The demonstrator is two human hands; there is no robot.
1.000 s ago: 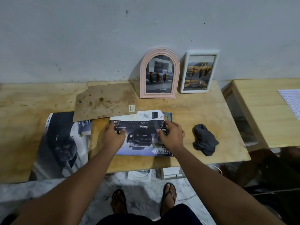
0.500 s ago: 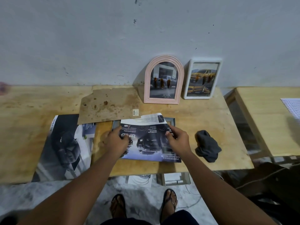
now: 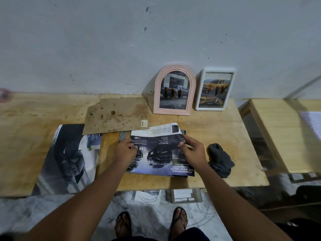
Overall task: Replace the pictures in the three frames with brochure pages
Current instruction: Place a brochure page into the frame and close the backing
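Observation:
A dark brochure page (image 3: 160,153) printed with vehicles lies on a flat frame (image 3: 122,135) whose grey edge shows at its far left, near the wooden table's (image 3: 217,136) front edge. My left hand (image 3: 126,150) pinches the page's left side and my right hand (image 3: 192,152) pinches its right side, which curls up. A pink arched frame (image 3: 174,89) and a white rectangular frame (image 3: 215,89) lean on the wall behind, each with a car picture inside. The brown backing board (image 3: 116,116) lies flat at the left rear.
A large open brochure (image 3: 69,159) hangs over the table's front left edge. A crumpled dark cloth (image 3: 219,160) lies right of my right hand. A second wooden table (image 3: 284,134) with a printed sheet stands at right. Papers lie on the floor by my feet.
Both hands have shifted on the page from pressing it flat to pinching its sides. Its right edge has lifted and its far edge curls up. My view has tilted up.

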